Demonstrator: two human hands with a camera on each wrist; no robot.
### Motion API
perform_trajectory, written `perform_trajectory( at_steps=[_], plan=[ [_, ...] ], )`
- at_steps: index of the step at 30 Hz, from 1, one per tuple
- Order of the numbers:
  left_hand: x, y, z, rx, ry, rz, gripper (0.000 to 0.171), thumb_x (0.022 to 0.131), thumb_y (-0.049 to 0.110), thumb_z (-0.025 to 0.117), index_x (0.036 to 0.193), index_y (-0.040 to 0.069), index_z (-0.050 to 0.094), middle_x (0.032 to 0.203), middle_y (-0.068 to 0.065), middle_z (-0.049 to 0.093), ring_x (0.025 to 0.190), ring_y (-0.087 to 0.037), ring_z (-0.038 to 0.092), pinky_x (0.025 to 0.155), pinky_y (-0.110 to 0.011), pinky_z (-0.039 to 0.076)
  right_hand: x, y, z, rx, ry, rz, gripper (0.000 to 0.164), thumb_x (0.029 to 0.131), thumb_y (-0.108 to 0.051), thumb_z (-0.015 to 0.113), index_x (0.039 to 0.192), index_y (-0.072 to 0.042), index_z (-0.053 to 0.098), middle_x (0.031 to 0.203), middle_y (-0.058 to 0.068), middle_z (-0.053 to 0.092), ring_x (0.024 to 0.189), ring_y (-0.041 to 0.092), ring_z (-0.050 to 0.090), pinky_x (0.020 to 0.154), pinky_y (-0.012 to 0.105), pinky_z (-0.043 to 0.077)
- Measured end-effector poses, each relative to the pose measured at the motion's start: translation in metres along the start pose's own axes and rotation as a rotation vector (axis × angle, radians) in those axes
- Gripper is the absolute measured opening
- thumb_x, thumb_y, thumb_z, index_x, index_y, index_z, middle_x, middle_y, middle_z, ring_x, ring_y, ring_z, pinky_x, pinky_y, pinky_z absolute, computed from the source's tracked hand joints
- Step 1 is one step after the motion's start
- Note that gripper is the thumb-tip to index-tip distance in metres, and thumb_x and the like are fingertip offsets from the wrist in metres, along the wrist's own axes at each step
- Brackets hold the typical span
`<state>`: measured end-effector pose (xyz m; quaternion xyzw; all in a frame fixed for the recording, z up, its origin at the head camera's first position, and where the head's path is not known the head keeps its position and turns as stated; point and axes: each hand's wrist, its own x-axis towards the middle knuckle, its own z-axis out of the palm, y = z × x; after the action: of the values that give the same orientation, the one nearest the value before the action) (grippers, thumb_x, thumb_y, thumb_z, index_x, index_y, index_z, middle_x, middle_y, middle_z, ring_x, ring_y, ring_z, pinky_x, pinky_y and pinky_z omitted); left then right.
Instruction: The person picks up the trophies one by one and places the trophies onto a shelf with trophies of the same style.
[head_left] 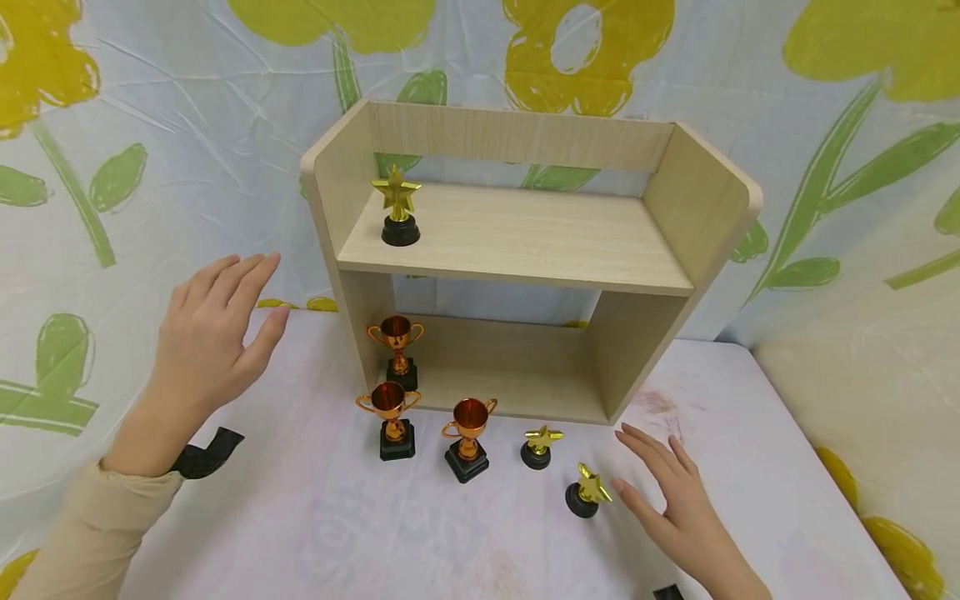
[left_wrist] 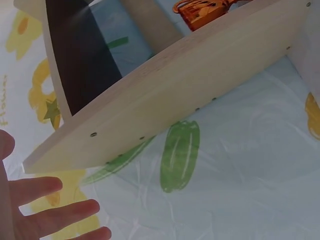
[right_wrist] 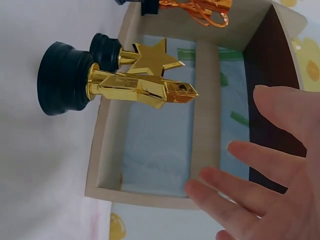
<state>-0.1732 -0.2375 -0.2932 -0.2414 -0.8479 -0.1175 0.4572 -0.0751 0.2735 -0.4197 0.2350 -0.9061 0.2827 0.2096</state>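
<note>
My left hand [head_left: 210, 325] hovers left of the wooden shelf [head_left: 517, 237], fingers extended, holding nothing. The right hand [head_left: 675, 500] is spread just right of a gold star trophy [head_left: 588, 490] on the table; its fingers look apart from it. Another star trophy [head_left: 538, 446] stands behind, nearer the shelf. A third star trophy [head_left: 397, 208] sits upright at the left of the upper shelf board. One copper cup trophy [head_left: 399, 354] stands in the lower compartment at the left. Two more, a left cup trophy [head_left: 390, 421] and a middle cup trophy [head_left: 468, 437], stand before the shelf.
A white cloth covers the table [head_left: 420, 533]. Behind it hangs a flower-printed fabric [head_left: 202, 133], close to the shelf's back. The shelf's side panel [left_wrist: 165, 95] rises between the left hand and the compartments.
</note>
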Motion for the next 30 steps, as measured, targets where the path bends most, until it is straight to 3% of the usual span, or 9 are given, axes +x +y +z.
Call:
perform_trajectory(
  at_steps=[6, 14, 30],
  plan=[
    [0.012, 0.002, -0.002, -0.002, 0.072, 0.022, 0.054, 0.098, 0.039, 0.043, 0.131, 0.0, 0.062, 0.119, -0.021, 0.066, 0.11, -0.046, 0.057, 0.079, -0.064, 0.046, -0.001, 0.001, 0.005, 0.036, 0.027, 0.017, 0.061, 0.079, -0.005, 0.079, 0.137, -0.01, 0.059, 0.139, 0.008, 0.057, 0.136, 0.008, 0.041, 0.123, 0.028, 0.013],
    [0.027, 0.004, -0.001, -0.021, 0.141, 0.01, 0.052, 0.096, 0.039, 0.044, 0.125, 0.0, 0.064, 0.11, -0.021, 0.067, 0.1, -0.045, 0.059, 0.073, -0.061, 0.044, -0.002, 0.0, 0.014, 0.077, 0.114, -0.059, 0.056, 0.073, 0.001, 0.081, 0.127, -0.005, 0.066, 0.123, 0.008, 0.067, 0.125, 0.008, 0.053, 0.12, 0.024, 0.024],
    [0.062, 0.014, 0.0, -0.072, 0.29, 0.015, 0.053, 0.093, 0.04, 0.044, 0.118, -0.001, 0.067, 0.101, -0.022, 0.069, 0.09, -0.046, 0.058, 0.062, -0.059, 0.036, -0.003, -0.002, 0.026, 0.134, 0.145, -0.064, 0.045, 0.071, 0.005, 0.081, 0.113, -0.007, 0.072, 0.107, 0.004, 0.072, 0.112, 0.009, 0.061, 0.116, 0.023, 0.032]
  ],
)
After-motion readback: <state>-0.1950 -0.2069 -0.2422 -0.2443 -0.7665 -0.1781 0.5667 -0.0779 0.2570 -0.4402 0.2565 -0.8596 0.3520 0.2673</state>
